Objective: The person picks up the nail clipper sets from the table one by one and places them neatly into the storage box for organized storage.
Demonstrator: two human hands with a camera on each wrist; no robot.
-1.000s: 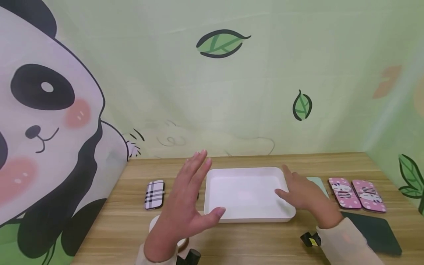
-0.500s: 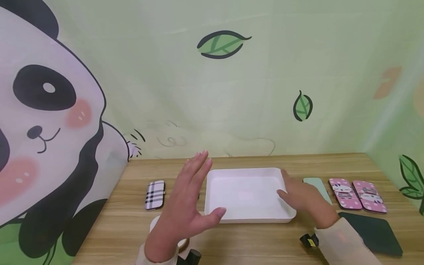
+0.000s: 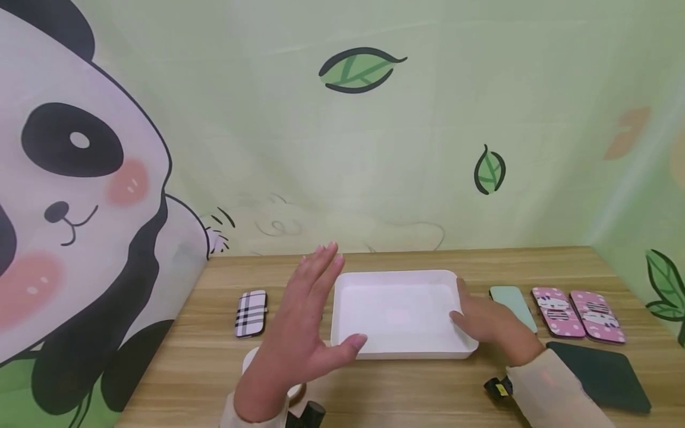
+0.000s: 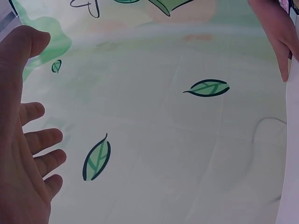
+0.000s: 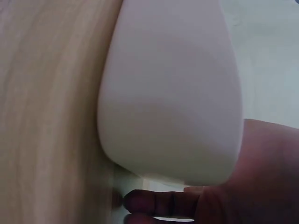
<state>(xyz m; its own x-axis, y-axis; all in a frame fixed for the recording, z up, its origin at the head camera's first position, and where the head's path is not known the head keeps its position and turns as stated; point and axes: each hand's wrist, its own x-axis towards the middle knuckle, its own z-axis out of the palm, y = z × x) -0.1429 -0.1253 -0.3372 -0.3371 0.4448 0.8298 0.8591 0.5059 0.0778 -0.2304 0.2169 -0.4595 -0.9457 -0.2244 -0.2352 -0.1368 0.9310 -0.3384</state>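
Right hand (image 3: 489, 324) grips right rim of shallow white plastic tray (image 3: 398, 279) at mid wooden table (image 3: 428, 386), thumb inside; left hand (image 3: 299, 339) hovers, fingers spread (touching nothing). Looks like tray positioning; next needs left-side contact

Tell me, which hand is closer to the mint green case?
Right. The right hand rests at the white tray's right edge, right beside the mint green case; the left hand hovers beyond the tray's left side.
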